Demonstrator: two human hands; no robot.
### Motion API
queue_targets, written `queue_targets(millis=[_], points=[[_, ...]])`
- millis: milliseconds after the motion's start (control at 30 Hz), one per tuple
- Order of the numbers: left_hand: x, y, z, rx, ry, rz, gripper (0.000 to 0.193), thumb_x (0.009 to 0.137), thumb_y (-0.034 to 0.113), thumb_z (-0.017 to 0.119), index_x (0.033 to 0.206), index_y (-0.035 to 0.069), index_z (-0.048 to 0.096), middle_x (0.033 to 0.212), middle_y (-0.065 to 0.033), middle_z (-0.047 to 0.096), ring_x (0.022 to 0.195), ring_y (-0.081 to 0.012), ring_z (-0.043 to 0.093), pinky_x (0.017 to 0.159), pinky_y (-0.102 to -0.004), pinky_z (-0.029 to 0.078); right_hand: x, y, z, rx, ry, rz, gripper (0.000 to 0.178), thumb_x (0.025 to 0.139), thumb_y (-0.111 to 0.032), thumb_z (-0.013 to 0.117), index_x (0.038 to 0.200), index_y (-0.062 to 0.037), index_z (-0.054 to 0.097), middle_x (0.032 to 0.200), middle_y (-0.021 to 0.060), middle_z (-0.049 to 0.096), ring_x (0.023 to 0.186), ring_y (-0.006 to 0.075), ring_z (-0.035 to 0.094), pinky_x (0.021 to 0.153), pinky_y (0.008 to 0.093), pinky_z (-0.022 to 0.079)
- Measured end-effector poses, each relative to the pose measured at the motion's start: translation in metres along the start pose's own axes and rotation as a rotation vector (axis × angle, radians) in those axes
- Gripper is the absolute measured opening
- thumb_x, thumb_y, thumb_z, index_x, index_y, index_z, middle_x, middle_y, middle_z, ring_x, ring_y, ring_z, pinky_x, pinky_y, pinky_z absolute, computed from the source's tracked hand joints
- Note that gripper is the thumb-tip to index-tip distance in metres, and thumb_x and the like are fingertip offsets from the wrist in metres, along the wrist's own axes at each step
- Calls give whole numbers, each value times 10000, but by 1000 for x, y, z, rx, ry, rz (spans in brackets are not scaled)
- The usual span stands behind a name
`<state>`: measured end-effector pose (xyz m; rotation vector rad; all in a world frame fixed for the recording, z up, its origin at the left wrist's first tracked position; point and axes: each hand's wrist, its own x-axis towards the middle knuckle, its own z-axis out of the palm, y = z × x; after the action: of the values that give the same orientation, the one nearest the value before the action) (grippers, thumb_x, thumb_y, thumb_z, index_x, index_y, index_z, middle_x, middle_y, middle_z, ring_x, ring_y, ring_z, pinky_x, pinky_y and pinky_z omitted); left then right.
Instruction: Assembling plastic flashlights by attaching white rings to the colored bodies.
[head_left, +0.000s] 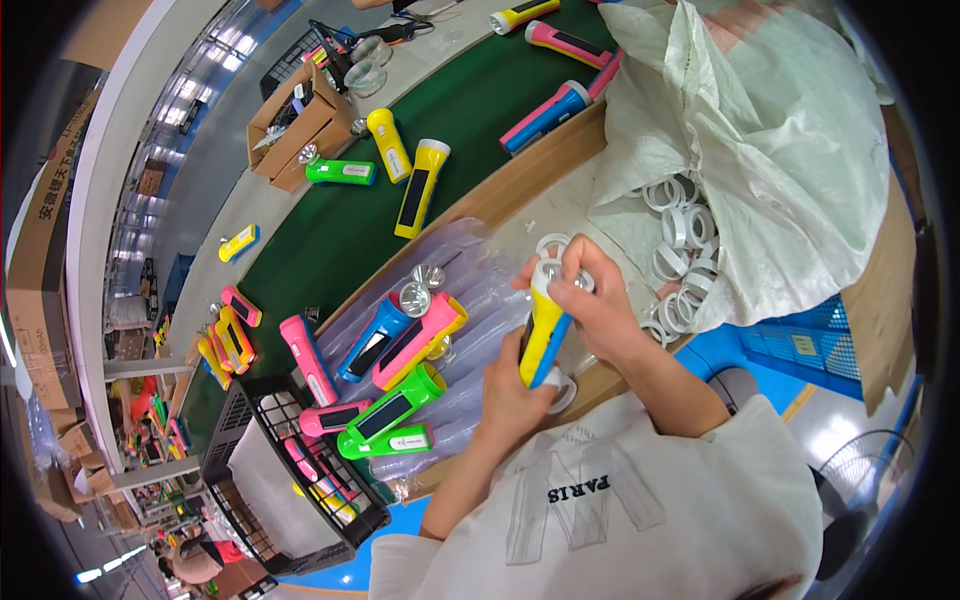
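My left hand [512,398] is wrapped round the body of a yellow and blue flashlight [543,338], held upright and slightly tilted over the bench edge. At its top, the fingers of my right hand [603,305] close on the white ring [549,274] round the head. Loose white rings [685,228] spill from a pale woven sack [770,150] to the right. On purple air-cushion wrap [440,262] to the left lie several flashlights, among them a pink and yellow one [420,342], a blue one [376,338] and a green one [395,410]. Some have bare reflectors [415,298] at their ends.
A green conveyor belt [290,245] curves past with scattered flashlights, including a yellow one [422,188]. A wooden rail separates it from the bench. A black crate [365,525] stands at lower left, a cardboard box [300,125] beyond the belt, a blue basket [800,345] at right.
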<state>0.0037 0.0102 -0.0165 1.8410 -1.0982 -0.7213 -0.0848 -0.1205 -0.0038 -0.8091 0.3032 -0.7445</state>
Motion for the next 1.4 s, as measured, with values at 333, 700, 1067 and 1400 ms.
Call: queue_targets(millis=[333, 700, 1067, 1400], points=[[22, -11, -19, -1376, -581, -523, 532, 774, 133, 697, 1227, 5, 449, 936, -118, 587, 611, -208, 596, 473, -310, 504, 20, 0, -32, 251, 131, 238, 389, 978, -410, 497, 1176, -76, 513, 1084, 103, 615, 983, 213, 606, 822, 376, 509], [183, -14, -51, 280, 214, 250, 582, 886, 203, 635, 1390, 51, 387, 1206, -220, 501, 1012, -320, 560, 897, -399, 452, 41, -33, -121, -2082, 359, -125, 375, 734, -192, 752, 1008, 10, 596, 1006, 182, 570, 994, 341, 543, 839, 379, 480], [145, -20, 16, 721, -518, 487, 546, 722, 99, 733, 1237, 110, 552, 1168, -148, 541, 1088, -355, 534, 914, -435, 463, 60, -43, -142, -2096, 515, -244, 458, 719, -159, 750, 1099, -10, 542, 1102, 217, 510, 1008, 380, 550, 793, 428, 514], [125, 20, -24, 234, -187, 542, 579, 723, 239, 779, 1228, 64, 558, 1123, -153, 546, 1025, -335, 552, 843, -420, 470, 11, -27, -81, -1716, 296, -372, 174, 862, -191, 662, 892, -24, 620, 1164, 201, 575, 905, 312, 641, 729, 384, 527]])
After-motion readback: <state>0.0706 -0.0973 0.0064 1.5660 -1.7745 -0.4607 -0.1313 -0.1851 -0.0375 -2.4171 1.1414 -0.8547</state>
